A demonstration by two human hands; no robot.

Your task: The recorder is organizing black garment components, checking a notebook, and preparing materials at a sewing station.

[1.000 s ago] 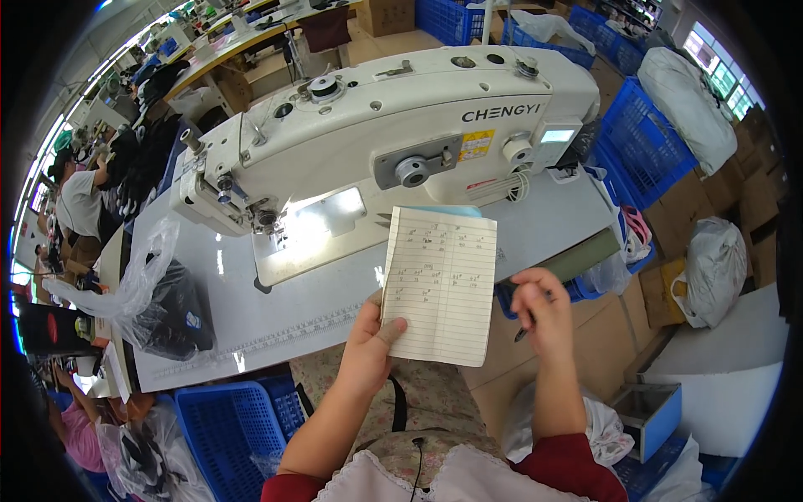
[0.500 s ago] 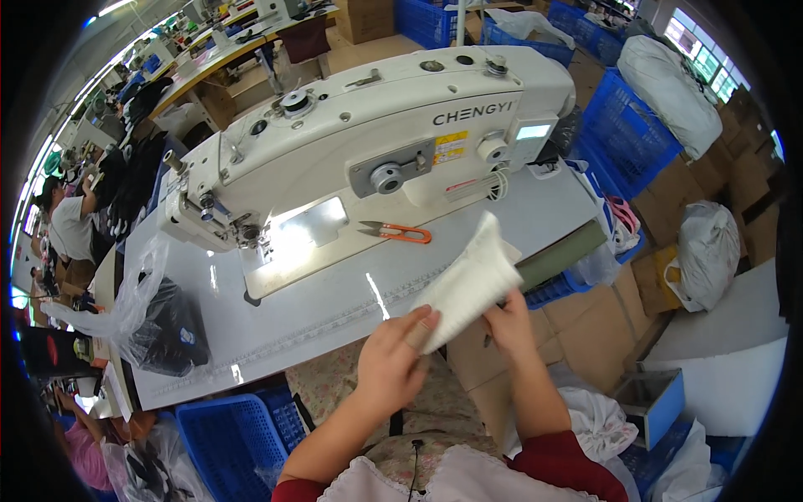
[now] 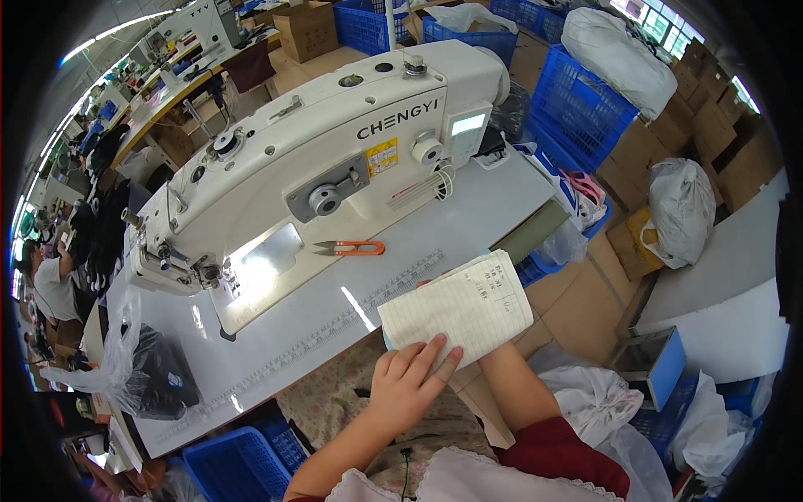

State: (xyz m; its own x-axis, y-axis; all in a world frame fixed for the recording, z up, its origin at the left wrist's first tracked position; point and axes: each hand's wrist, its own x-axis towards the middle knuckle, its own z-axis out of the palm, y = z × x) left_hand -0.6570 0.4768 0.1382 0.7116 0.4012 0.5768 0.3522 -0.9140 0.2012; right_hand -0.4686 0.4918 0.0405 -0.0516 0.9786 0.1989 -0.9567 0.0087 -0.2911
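Observation:
A small notebook (image 3: 458, 308) with lined, handwritten pages is turned up toward me in front of the table's near edge. My right hand (image 3: 495, 361) supports it from underneath; most of its fingers are hidden behind the pages, with a fingertip just showing at the far edge. On the notebook's lower left part rest the fingers of my left hand (image 3: 411, 381), stretched out flat over the paper. A tan band wraps one of its digits. Beyond the notebook, orange-handled thread snips (image 3: 351, 248) lie on the bed of a white sewing machine (image 3: 309, 159).
The grey sewing table (image 3: 276, 343) carries a printed ruler strip. A black bundle in clear plastic (image 3: 163, 376) sits at its left end. Blue crates (image 3: 238, 464) stand below and at the right (image 3: 577, 105). White sacks (image 3: 682, 209) and cartons fill the right side.
The notebook, blurred and tilted before, now lies with its written page facing me. My right hand has gone beneath it, and my left fingers moved onto the page. The view has shifted right.

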